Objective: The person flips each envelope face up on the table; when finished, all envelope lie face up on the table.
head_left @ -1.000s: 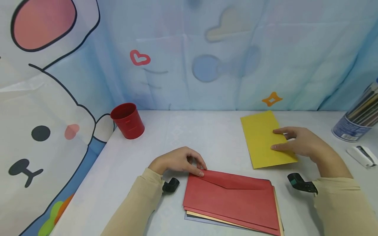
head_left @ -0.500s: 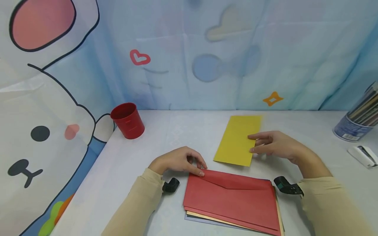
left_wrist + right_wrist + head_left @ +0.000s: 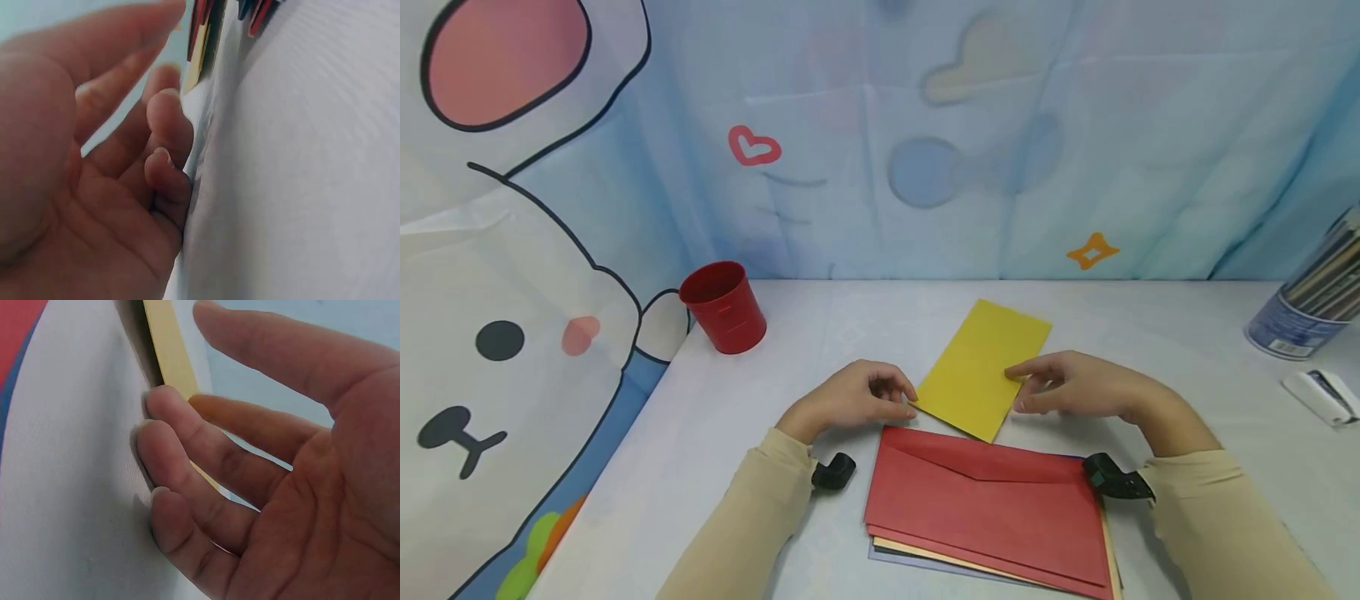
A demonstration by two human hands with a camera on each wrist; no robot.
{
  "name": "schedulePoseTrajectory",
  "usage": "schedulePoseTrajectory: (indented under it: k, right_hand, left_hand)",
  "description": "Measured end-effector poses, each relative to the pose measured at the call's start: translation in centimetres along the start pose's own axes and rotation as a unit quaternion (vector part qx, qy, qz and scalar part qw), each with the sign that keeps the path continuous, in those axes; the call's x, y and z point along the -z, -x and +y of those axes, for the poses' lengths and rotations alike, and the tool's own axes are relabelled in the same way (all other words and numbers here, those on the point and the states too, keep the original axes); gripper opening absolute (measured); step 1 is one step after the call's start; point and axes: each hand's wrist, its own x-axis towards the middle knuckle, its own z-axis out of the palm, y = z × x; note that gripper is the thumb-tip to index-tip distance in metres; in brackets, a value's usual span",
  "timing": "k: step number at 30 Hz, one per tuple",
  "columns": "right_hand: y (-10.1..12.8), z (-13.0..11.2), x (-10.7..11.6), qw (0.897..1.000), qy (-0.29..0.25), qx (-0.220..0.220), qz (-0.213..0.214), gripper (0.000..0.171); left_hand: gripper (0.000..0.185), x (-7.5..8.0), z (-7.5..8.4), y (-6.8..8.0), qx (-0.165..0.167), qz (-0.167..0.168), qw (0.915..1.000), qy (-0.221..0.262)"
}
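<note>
A plain yellow sheet of stiff paper (image 3: 981,367), shaped like an envelope, lies at a slant just behind a stack of envelopes. The red envelope (image 3: 985,517) on top shows a pointed flap. My right hand (image 3: 1078,383) touches the yellow sheet's right side with the index fingertip on its face, the thumb near its edge. In the right wrist view the other fingertips (image 3: 159,450) rest low by the tabletop. My left hand (image 3: 850,398) is at the sheet's left corner, thumb and index fingertips right beside it, the other fingers loosely bent.
A red cup (image 3: 724,308) stands at the back left. On the right are a tin of pencils (image 3: 1303,317) and a white stapler (image 3: 1321,397). A printed blue curtain (image 3: 880,142) hangs along the table's back edge. Cream, dark and lilac edges show beneath the red envelopes.
My right hand has moved the yellow sheet left and towards me, turning it to a slant. My left hand has come off the red envelope's corner and up to the sheet's corner.
</note>
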Motion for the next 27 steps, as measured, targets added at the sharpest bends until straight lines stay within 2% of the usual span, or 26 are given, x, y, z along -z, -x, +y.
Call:
schedulePoseTrajectory:
  k: [5, 10, 15, 19, 27]
  right_hand:
    - [0.1, 0.4, 0.3, 1.000, 0.003, 0.011, 0.011, 0.063]
    - [0.0, 0.9, 1.0, 0.997, 0.010, 0.001, 0.074, 0.058]
    - [-0.4, 1.6, 1.4, 0.991, 0.025, -0.015, 0.130, 0.060]
    - [-1.0, 2.4, 1.5, 0.989, 0.041, -0.022, 0.141, 0.065]
    - [-2.9, 4.0, 1.8, 0.984, 0.101, 0.008, 0.148, 0.078]
  left_hand:
    - [0.020, 0.0, -0.1, 0.0, 0.013, 0.025, 0.9996, -0.005]
    - [0.024, 0.0, -0.2, 0.0, 0.016, 0.032, 0.9992, -0.021]
    - [0.025, -0.2, -0.1, 0.0, 0.017, 0.021, 0.9989, -0.037]
    - [0.028, -0.3, 0.0, 0.0, 0.023, 0.012, 0.9983, -0.052]
    - [0.029, -0.5, 0.0, -0.3, 0.006, 0.014, 0.9987, -0.049]
